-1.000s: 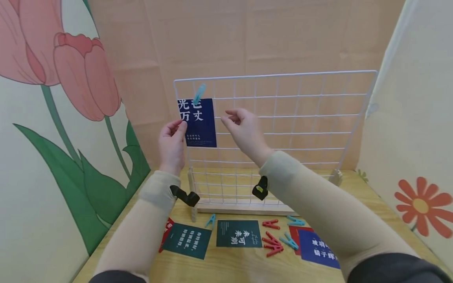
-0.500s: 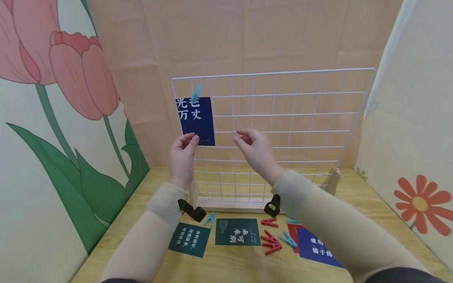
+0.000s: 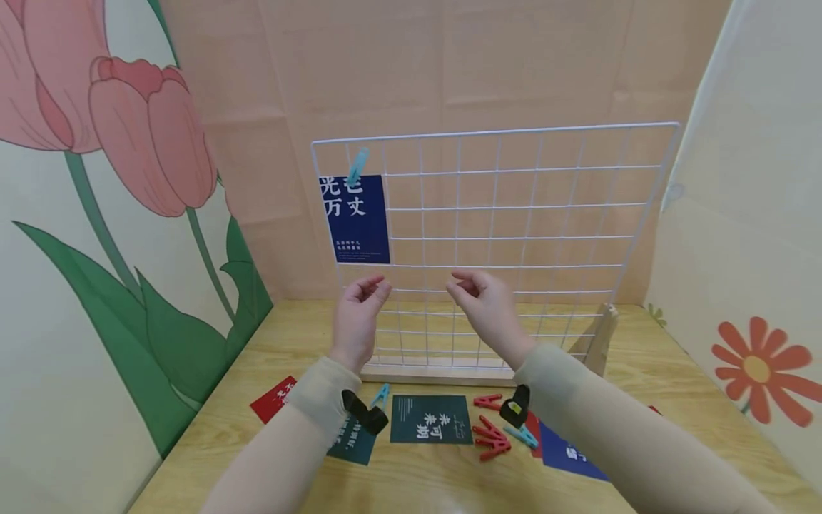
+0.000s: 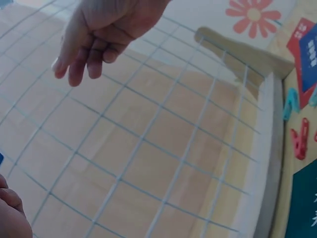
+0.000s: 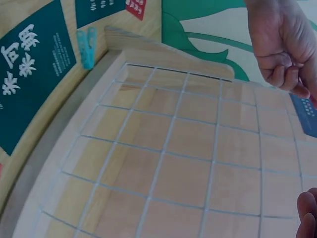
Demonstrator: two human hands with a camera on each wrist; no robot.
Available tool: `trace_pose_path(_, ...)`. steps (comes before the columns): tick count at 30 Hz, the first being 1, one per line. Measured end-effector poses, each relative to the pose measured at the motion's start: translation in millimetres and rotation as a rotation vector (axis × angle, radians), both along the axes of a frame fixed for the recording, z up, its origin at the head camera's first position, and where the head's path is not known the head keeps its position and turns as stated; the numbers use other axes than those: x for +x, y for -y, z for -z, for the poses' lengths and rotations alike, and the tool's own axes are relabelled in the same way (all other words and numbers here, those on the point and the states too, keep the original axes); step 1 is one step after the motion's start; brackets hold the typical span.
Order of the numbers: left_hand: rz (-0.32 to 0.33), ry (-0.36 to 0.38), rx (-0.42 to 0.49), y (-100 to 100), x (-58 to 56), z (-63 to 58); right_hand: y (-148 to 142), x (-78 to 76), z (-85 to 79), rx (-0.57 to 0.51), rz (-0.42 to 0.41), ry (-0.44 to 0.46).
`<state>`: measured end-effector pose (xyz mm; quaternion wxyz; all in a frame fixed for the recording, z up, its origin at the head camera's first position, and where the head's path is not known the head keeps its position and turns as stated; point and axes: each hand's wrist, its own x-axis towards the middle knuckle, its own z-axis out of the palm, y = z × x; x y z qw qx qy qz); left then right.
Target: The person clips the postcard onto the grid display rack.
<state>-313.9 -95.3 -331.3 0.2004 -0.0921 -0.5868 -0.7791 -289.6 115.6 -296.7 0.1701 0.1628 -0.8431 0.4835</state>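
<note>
A dark blue card [image 3: 359,225] with white characters hangs at the upper left of a white wire grid [image 3: 494,208], held by a light blue clothespin [image 3: 358,168]. Below the card, in front of the grid, hovers my left hand [image 3: 361,314], apart from it. My right hand [image 3: 491,310] is level with it to the right, also before the wires. Neither hand holds anything; the fingers of both are loosely bent. In the left wrist view the right hand [image 4: 106,37] shows at the top, and in the right wrist view the left hand [image 5: 287,52] appears.
On the table lie a dark green card [image 3: 432,420], a second green card [image 3: 353,441] partly under the left forearm, a red card [image 3: 272,400], and a blue card [image 3: 568,453] over red. Several red clothespins [image 3: 491,437] and light blue clothespins [image 3: 523,435] lie nearby.
Both hands have come down, the left moving right and off the card's left side, the right also shifting right. The clipped card stays in place on the grid.
</note>
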Motion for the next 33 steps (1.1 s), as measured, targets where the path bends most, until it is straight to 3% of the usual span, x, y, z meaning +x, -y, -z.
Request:
trace_pose_path(5,0.028,0.052,-0.063,-5,4.0,19.8,-9,3.9,17.4,0.0,0.02,0.04)
trace_pose_path(12,0.038,0.191,-0.183,-10,13.6,44.1,-20,10.4,44.8,0.002,0.054,0.145)
trace_pose_path(24,0.103,0.291,-0.278,-25,23.8,78.9,-41,19.1,90.5,0.015,0.09,0.285)
trace_pose_path(33,0.162,0.353,-0.365,-36,23.3,108.6,-56,27.6,115.2,0.063,0.134,0.356)
